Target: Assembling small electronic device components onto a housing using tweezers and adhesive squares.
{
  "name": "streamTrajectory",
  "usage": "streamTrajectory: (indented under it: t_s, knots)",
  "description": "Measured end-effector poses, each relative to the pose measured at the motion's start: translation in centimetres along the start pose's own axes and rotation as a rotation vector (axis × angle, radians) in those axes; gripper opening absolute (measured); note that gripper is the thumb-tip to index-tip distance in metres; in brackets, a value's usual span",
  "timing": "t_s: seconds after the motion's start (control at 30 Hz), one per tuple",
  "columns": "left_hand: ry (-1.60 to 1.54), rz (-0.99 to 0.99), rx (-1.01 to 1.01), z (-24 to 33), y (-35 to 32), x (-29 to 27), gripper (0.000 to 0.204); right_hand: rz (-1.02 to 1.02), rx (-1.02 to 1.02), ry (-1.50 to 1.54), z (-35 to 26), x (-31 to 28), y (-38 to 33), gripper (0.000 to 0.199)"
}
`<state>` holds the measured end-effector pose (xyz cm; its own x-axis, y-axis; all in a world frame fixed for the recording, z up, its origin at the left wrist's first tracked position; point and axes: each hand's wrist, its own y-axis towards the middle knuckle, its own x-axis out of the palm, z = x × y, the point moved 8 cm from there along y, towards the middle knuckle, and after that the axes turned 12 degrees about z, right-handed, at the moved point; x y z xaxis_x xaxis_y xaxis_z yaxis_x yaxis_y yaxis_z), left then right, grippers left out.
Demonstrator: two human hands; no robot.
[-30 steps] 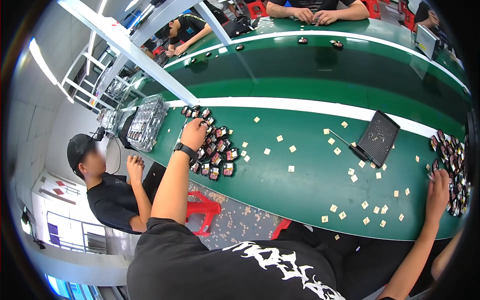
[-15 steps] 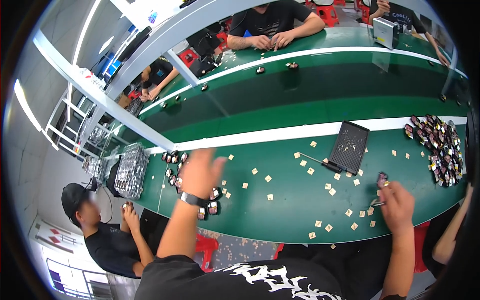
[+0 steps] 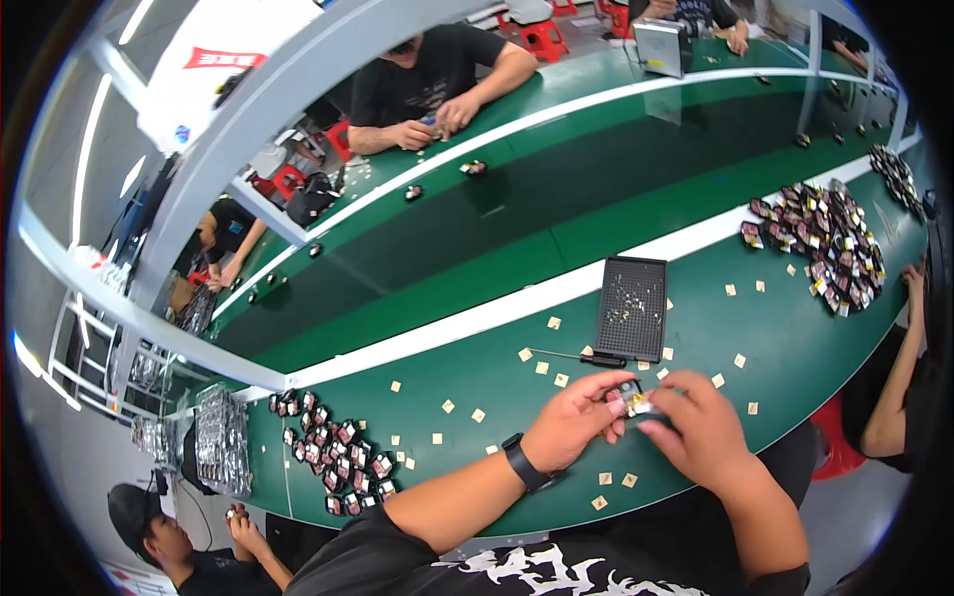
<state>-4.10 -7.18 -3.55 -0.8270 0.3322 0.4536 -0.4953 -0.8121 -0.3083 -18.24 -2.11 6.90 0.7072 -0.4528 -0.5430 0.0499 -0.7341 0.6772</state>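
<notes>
My left hand [image 3: 574, 425], with a black watch on its wrist, holds a small black electronic part [image 3: 628, 393] between thumb and fingers. A white and yellow patch shows on the part. My right hand [image 3: 698, 425] meets it from the other side, its bent fingers at the pale end of the part; its fingertips are partly hidden. Just beyond my hands lies a black ridged tray [image 3: 633, 308] with many tiny light bits in it. A screwdriver [image 3: 602, 362] with a black handle rests against the tray's near edge.
A large heap of black parts [image 3: 830, 238] lies at the right, and a smaller group [image 3: 338, 457] at the left. Small beige squares [image 3: 478, 415] are scattered over the green table [image 3: 517, 497]. Stacked clear plastic trays [image 3: 221, 442] stand far left. People work at both sides and across.
My left hand has moved right, away from the left group of parts. My right hand has brought the black part inward, and both hands now meet at it. The view has turned.
</notes>
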Motion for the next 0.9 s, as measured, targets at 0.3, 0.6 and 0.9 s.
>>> streamTrajectory:
  t_s: [0.3,0.6,0.9]
  knots:
    - [0.139,0.345,0.354,3.2,-0.7,-1.9,0.042,-0.079,0.58,0.152,4.0,2.7,0.0,0.022]
    - [0.184,0.318,0.361,2.3,-1.2,-1.7,0.038,-0.17,0.559,0.216,2.2,3.7,-0.8,0.017]
    - [0.534,0.274,0.507,2.7,-1.6,-1.2,0.036,-0.243,0.496,0.049,2.5,3.6,-1.4,0.011]
